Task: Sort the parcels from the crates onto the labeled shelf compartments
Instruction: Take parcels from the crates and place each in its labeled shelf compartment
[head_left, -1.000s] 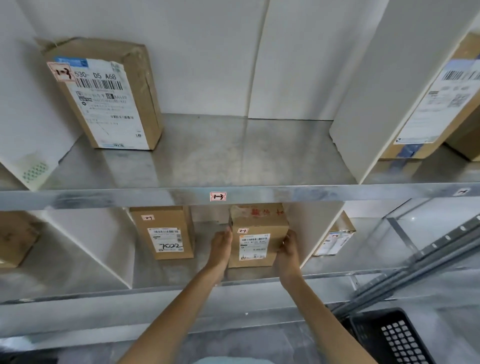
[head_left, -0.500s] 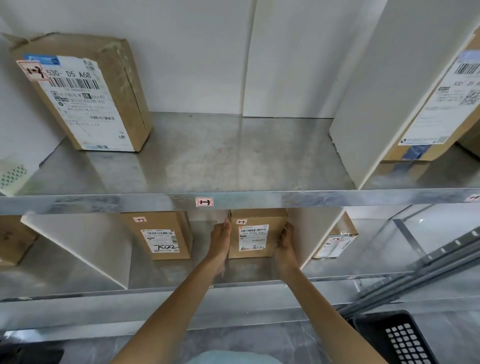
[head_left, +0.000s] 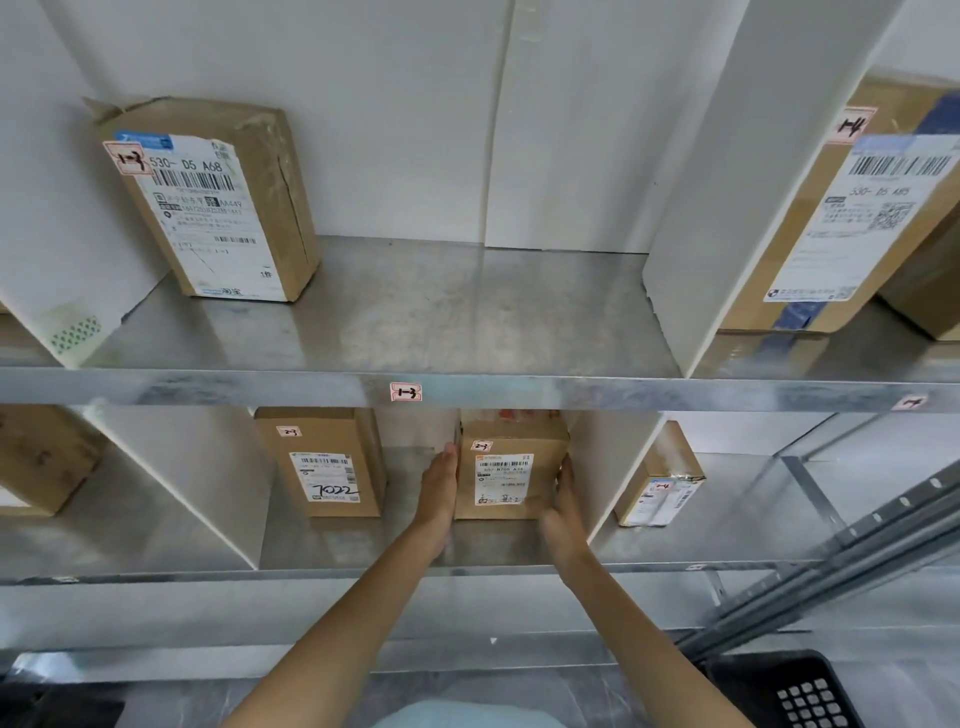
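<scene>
A small brown parcel (head_left: 511, 467) with a white barcode label and a red "2-3" sticker stands upright on the lower metal shelf (head_left: 363, 551). My left hand (head_left: 440, 491) lies flat against its left side, fingers straight. My right hand (head_left: 560, 506) presses its right side, fingers pointing up and thumb near the front lower corner. A second "2-3" parcel (head_left: 327, 462), marked 7022, stands to the left in the same compartment.
White dividers (head_left: 618, 467) bound the compartment. The upper shelf carries a "1-3" edge label (head_left: 405, 392), a tall "1-3" parcel (head_left: 208, 202) and a "1-4" parcel (head_left: 857, 218) to the right. Another parcel (head_left: 660, 483) sits lower right. A black crate (head_left: 795, 691) is at bottom right.
The parcel between my hands has moved further back under the upper shelf and now rests on the lower shelf. My view has shifted slightly.
</scene>
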